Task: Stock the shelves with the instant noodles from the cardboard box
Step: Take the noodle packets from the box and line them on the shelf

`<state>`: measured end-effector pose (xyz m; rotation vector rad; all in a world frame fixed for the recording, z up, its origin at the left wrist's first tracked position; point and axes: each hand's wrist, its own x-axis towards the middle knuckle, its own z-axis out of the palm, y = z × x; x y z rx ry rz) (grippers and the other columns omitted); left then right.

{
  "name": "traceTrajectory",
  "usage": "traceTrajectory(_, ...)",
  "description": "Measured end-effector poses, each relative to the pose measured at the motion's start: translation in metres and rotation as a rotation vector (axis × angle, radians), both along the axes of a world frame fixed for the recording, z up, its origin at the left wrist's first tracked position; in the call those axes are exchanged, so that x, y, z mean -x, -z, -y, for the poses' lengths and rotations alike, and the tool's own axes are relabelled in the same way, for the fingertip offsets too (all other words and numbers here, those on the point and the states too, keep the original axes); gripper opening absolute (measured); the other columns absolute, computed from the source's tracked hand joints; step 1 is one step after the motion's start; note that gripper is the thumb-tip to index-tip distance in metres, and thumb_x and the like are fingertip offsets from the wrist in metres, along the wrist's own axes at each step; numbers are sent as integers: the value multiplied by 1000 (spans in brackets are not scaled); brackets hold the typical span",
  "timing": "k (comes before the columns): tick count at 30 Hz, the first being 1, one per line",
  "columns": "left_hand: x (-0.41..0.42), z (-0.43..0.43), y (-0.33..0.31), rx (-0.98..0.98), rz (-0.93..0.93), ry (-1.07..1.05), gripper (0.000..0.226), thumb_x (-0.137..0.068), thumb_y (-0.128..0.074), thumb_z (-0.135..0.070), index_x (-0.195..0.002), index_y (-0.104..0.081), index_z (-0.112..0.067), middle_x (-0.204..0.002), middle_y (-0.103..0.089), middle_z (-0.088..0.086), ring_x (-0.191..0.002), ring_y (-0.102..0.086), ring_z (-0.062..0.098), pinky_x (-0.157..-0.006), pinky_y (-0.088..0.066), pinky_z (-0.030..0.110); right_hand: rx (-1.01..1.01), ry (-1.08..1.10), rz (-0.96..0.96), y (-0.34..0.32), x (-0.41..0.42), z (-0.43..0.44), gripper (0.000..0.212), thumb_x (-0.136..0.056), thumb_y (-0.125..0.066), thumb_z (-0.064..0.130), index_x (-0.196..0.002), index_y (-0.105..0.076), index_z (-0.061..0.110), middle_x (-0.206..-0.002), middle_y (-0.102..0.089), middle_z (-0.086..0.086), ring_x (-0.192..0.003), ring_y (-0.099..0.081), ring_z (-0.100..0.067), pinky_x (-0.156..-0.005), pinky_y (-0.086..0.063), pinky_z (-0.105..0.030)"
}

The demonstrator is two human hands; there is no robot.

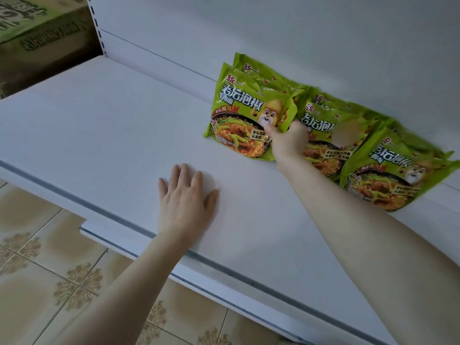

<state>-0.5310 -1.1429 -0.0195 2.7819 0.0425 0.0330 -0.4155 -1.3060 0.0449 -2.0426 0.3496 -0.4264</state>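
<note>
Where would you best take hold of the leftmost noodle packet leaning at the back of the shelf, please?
Pinch the leftmost noodle packet by its lower right edge, coming from the front right. It leans back on the packet behind with its printed face forward, so that thin edge takes a thumb in front and fingers behind, as the right hand holds it now.

Both arms out fwd.
L hand [186, 197] flat, palm down (fingers straight); R hand [288, 140] pinches pack [239, 113] w/ thumb.
</note>
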Motion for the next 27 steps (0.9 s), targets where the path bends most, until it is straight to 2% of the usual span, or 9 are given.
traceTrajectory(4,0,0,-1,1,-6,-5,50,-94,-29,-49,-125,-44,-12,-144,-29,12,-139,-13,28,-111,-14,47,55,56,56,2,0,-2,25,-83,-67,21,-91,-64,-3,-92,-66,-12,-75,-49,-16,-55,-25,-26)
traceTrajectory(7,1,0,-1,-5,-12,-4,51,-94,-28,-49,-127,-42,-12,-145,-29,12,-139,-13,28,-112,-14,48,75,80,59,4,2,-5,28,-84,-66,22,-92,-62,-4,-94,-66,-14,-75,-48,-16,-54,-20,-23)
traceTrajectory(10,1,1,-2,0,-16,-6,51,-94,-29,-48,-128,-42,-11,-146,-28,13,-140,-13,28,-112,-13,48,77,77,29,5,4,-5,31,-85,-65,25,-99,-60,-2,-99,-65,-12,-81,-53,-18,-60,-27,-19)
traceTrajectory(13,1,1,-2,-5,-6,-3,51,-94,-30,-48,-127,-43,-11,-145,-29,14,-139,-14,30,-111,-15,49,65,53,2,4,3,-2,32,-83,-67,27,-102,-61,3,-103,-67,-10,-94,-61,-23,-69,-36,-22)
traceTrajectory(17,2,1,-3,-21,-1,3,51,-94,-29,-47,-127,-44,-10,-146,-29,15,-139,-14,31,-110,-16,49,86,34,-21,-2,7,1,31,-82,-68,29,-101,-64,6,-103,-67,-7,-90,-58,-19,-70,-36,-23)
traceTrajectory(22,2,2,-4,-24,-9,5,53,-95,-29,-46,-130,-42,-9,-148,-26,16,-140,-11,31,-111,-12,49,39,87,-38,-4,8,-3,30,-83,-67,23,-103,-60,1,-108,-65,-11,-99,-60,-24,-71,-36,-23)
traceTrajectory(27,2,2,-3,-32,-2,9,52,-94,-30,-46,-127,-44,-8,-145,-29,17,-139,-15,32,-110,-16,49,33,117,-59,0,11,-7,25,-86,-62,14,-106,-55,0,-112,-61,-12,-104,-58,-25,-74,-38,-24)
